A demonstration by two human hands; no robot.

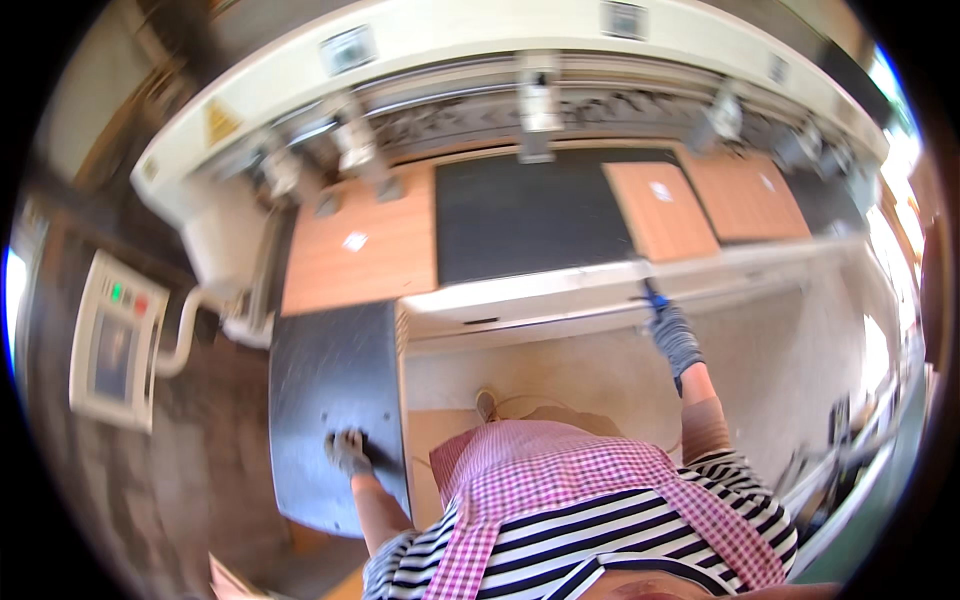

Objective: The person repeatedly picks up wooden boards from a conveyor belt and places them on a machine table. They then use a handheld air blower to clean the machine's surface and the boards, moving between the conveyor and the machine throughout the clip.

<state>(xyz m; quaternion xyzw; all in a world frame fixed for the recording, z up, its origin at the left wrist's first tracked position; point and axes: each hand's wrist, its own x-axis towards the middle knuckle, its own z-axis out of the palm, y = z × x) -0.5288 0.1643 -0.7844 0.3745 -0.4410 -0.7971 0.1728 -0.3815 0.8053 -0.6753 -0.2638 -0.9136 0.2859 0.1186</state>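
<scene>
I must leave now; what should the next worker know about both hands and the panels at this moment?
Left hand, in a grey glove, grips the near edge of the dark grey rectangular panel, which hangs off the machine's front left.
Right hand, in a grey and blue glove, rests on the white front rail of the machine.
On the bed: a light brown wooden panel at left, a black mat in the middle, two more wooden panels at right.
The dark panel is not yet on the bed.

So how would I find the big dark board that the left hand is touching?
Start at the long white machine across the top, then come down to its pale front rail. Left of the rail's near end lies the dark board, with the gloved left hand on it. It is grey-black and nearest the person, while the wood panels are light brown.
</scene>
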